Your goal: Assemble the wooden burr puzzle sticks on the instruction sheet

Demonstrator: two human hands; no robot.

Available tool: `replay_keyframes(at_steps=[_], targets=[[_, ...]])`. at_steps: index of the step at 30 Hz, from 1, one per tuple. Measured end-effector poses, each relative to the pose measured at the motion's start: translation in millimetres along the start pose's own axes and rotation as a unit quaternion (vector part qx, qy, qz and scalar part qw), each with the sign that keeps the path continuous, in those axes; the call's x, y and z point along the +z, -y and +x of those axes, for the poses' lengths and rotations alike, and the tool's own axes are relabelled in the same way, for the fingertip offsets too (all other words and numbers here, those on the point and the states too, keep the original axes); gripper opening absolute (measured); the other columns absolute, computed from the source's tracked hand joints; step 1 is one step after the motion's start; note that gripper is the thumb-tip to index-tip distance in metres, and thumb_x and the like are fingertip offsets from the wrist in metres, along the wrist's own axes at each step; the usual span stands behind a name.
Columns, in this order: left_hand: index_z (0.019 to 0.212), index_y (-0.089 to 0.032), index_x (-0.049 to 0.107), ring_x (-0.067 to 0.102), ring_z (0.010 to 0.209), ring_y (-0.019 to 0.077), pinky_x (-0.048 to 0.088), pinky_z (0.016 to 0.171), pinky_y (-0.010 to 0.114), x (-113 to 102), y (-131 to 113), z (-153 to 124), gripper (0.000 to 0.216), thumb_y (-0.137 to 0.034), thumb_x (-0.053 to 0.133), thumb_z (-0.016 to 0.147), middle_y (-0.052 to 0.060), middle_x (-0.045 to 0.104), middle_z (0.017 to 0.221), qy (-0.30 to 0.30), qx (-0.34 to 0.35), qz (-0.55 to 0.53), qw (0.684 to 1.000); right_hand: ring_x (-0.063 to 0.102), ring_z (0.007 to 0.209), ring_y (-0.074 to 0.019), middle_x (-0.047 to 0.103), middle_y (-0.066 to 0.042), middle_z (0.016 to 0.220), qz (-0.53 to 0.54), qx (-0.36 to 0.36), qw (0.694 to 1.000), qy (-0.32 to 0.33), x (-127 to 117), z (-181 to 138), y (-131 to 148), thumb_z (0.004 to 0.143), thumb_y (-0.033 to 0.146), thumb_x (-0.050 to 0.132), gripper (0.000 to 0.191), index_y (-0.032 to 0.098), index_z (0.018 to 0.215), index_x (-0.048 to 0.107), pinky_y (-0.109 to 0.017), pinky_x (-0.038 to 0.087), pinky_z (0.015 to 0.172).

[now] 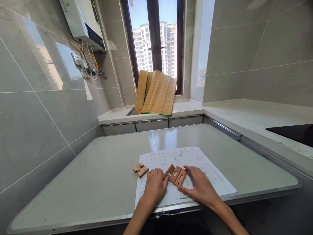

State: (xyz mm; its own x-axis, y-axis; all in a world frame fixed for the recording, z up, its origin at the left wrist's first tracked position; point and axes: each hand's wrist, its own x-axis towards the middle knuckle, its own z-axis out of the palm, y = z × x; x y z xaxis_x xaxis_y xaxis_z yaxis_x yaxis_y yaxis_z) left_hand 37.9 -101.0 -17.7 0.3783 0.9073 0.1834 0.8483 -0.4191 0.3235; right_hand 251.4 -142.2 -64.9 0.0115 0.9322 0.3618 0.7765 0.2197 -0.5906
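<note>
Three notched wooden bars (175, 174) lie side by side, tilted, on a printed instruction sheet (210, 171) on the grey table (97, 176). My left hand (154, 186) rests flat on the sheet with its fingers spread, its thumb touching the leftmost bar. My right hand (199, 184) lies on the sheet at the bars' right side, fingers stretched, index and thumb touching the rightmost bar. A small assembled cluster of wooden pieces (140, 169) sits at the sheet's left edge, just beyond my left fingertips.
Bamboo mats (157, 93) lean against the window over a sink at the back counter. A water heater (81, 23) with hoses hangs on the left tiled wall. A black cooktop (293, 132) lies in the right counter. The table's front edge runs just below my wrists.
</note>
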Motion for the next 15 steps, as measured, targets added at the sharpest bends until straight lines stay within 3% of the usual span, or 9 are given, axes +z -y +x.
replay_keyframes(at_steps=[4, 8, 11, 15], targets=[[0.085, -0.021, 0.058, 0.061, 0.086, 0.0260, 0.039, 0.080, 0.036, -1.8, 1.2, -2.9, 0.029, -0.039, 0.040, 0.100, 0.009, 0.068, 0.092, -0.016, -0.001, -0.016, 1.000, 0.055, 0.119, -0.0332, 0.062, -0.009, 0.127, -0.003, 0.010, 1.000, -0.009, 0.5, 2.1, 4.9, 0.070, 0.046, 0.076, 0.071, 0.025, 0.133, 0.049, -0.049, 0.044, 0.101], [0.084, -0.023, 0.056, 0.059, 0.070, 0.0218, 0.034, 0.063, 0.029, -6.8, 6.0, -8.1, 0.030, -0.045, 0.042, 0.099, 0.004, 0.067, 0.078, -0.040, -0.035, -0.171, 0.984, 0.058, 0.116, -0.0328, 0.063, -0.009, 0.124, 0.049, 0.018, 0.998, -0.022, -0.3, 2.9, 4.2, 0.071, 0.044, 0.076, 0.067, 0.025, 0.130, 0.052, -0.050, 0.046, 0.100], [0.082, -0.022, 0.057, 0.052, 0.059, 0.0167, 0.034, 0.059, 0.026, -8.8, 8.6, -13.6, 0.034, -0.052, 0.047, 0.096, -0.001, 0.061, 0.064, -0.029, -0.054, -0.335, 0.940, 0.060, 0.115, -0.0324, 0.064, -0.009, 0.125, 0.149, 0.050, 0.987, -0.026, -2.8, 3.7, 3.5, 0.071, 0.047, 0.078, 0.065, 0.025, 0.127, 0.054, -0.050, 0.048, 0.100], [0.081, -0.020, 0.056, 0.037, 0.046, 0.0085, 0.027, 0.050, 0.021, -5.2, 10.9, -22.0, 0.040, -0.059, 0.055, 0.090, -0.006, 0.052, 0.057, 0.027, -0.091, -0.540, 0.836, 0.058, 0.121, -0.0317, 0.064, -0.010, 0.128, 0.360, 0.060, 0.931, -0.010, -5.6, 8.3, 9.7, 0.076, 0.047, 0.077, 0.056, 0.026, 0.124, 0.056, -0.051, 0.047, 0.104]])
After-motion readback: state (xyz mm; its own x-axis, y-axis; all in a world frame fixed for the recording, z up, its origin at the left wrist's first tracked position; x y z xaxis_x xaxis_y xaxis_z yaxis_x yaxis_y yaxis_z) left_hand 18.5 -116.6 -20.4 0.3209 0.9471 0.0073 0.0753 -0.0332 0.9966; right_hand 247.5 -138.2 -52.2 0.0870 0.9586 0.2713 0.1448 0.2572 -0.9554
